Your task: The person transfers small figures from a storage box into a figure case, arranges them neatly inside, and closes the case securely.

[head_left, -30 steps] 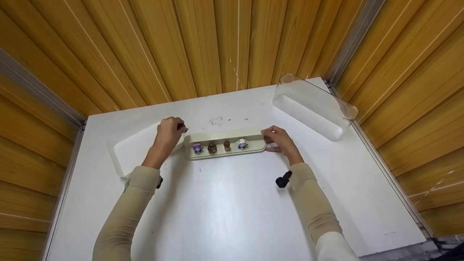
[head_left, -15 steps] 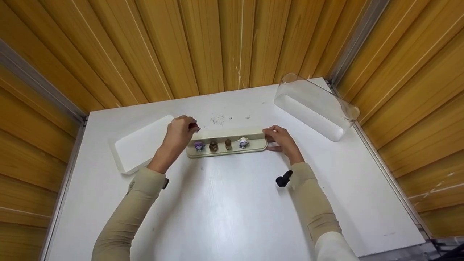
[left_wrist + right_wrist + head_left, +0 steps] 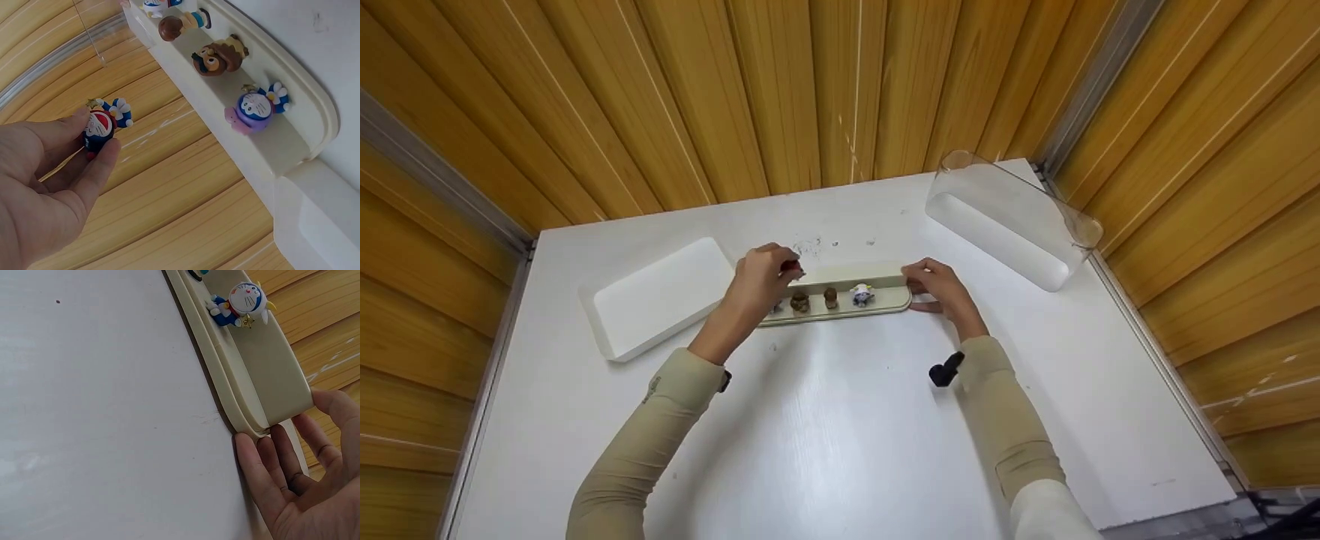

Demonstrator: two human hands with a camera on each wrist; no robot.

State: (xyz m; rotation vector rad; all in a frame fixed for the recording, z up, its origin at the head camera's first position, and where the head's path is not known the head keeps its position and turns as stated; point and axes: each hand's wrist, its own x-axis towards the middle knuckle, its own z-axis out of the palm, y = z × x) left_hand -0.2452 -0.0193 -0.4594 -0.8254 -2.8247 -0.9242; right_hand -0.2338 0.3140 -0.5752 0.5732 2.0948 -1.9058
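My left hand point(image 3: 761, 281) pinches a small blue Doraemon figurine point(image 3: 101, 126) with a red open mouth, between thumb and fingers. It is above the left part of a long cream display stand point(image 3: 889, 301). On the stand's ledge stand a purple-hatted figurine point(image 3: 256, 111), a brown owl figurine point(image 3: 219, 58), a brown-haired figurine point(image 3: 173, 27) and a white-hatted Doraemon figurine point(image 3: 243, 302). In the head view the left hand mostly hides the purple-hatted one. My right hand point(image 3: 946, 294) grips the stand's right end, the thumb at its front edge and fingers behind.
A shallow white tray point(image 3: 660, 300) lies on the white table point(image 3: 840, 420) to the left, close to the stand. At the back right rests a clear cover point(image 3: 1016, 206) with a white rim. Wood-patterned walls point(image 3: 780, 97) enclose the table's back and sides.
The left hand, with the Doraemon figurine, has moved right from beside the stand's left end to above its left part. The right hand keeps its grip on the stand.
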